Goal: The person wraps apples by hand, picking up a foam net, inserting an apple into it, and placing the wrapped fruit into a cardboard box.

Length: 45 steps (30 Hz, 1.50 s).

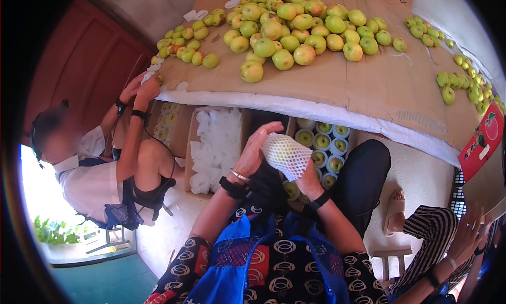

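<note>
A white foam net sleeve [287, 154] is stretched between my hands, with a yellow-green apple partly visible through its mesh. My left hand [255, 150] rests against the sleeve's upper left side, fingers extended and mostly straight. At the sleeve's lower right end, my right hand [310, 183] is closed on it; the mesh covers the fingertips. Below and behind my hands, a box holds green apples [321, 141] in white net sleeves. Left of my left hand stands a cardboard box [193, 133] filled with white foam sleeves [217, 146].
A cardboard-covered table [337, 88] bears a large apple pile [300, 27] and smaller groups. At left, a seated co-worker [89, 172] handles a white sleeve at the table edge. Another person's hands [469, 235] appear lower right, near a red apple carton [482, 138].
</note>
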Available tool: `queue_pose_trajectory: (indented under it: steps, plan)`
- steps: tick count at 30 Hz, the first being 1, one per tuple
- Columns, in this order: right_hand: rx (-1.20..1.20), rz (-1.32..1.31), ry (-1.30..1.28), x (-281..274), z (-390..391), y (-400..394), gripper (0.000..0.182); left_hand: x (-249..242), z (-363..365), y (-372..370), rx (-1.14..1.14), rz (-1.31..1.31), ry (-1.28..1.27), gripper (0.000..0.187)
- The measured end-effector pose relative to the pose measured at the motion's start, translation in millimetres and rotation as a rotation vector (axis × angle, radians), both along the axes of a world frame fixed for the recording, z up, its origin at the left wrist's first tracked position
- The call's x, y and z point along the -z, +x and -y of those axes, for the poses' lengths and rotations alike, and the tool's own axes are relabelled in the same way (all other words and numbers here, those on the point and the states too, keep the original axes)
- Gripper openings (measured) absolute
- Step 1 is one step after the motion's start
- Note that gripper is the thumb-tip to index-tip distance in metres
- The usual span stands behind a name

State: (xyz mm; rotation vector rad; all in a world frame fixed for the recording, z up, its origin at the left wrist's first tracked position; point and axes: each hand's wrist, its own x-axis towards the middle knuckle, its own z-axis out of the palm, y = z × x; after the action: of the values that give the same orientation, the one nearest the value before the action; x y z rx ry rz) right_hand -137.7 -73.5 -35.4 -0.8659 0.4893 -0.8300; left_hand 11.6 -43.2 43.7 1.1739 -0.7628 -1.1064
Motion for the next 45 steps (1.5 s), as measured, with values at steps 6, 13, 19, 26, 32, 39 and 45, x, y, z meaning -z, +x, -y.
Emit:
queue_pose_trajectory:
  steps: [6,13,19,26,32,39,45]
  plan:
    - [-0.014,-0.181,-0.124,-7.7,-3.4,-3.8,0.037,16.9,-10.4,-16.1,0.001,0.127,-0.040,0.036]
    - [0.040,-0.485,-0.581,-0.8,4.6,-4.5,0.048,38.4,-14.9,-19.1,0.065,-0.042,0.060,0.036]
    - [-0.083,-0.681,-0.460,-32.5,15.1,-29.0,0.057,70.7,-28.0,-10.0,0.027,-0.912,0.166,0.055]
    - [0.433,-0.459,-0.888,-53.9,14.1,-26.9,0.023,77.1,-30.7,-3.7,-0.070,-0.788,0.142,0.042]
    - [0.191,-0.882,-1.040,-49.2,-3.7,-14.2,0.036,66.4,-30.6,-19.5,-0.151,-0.540,0.130,0.038]
    - [0.114,-1.025,-1.021,-27.9,-4.1,-11.5,0.046,67.0,-30.7,-22.9,-0.123,-0.171,0.150,0.037]
    - [0.198,-0.900,-0.936,-20.8,-5.5,-5.4,0.045,56.8,-27.2,-24.7,-0.187,-0.369,0.145,0.036]
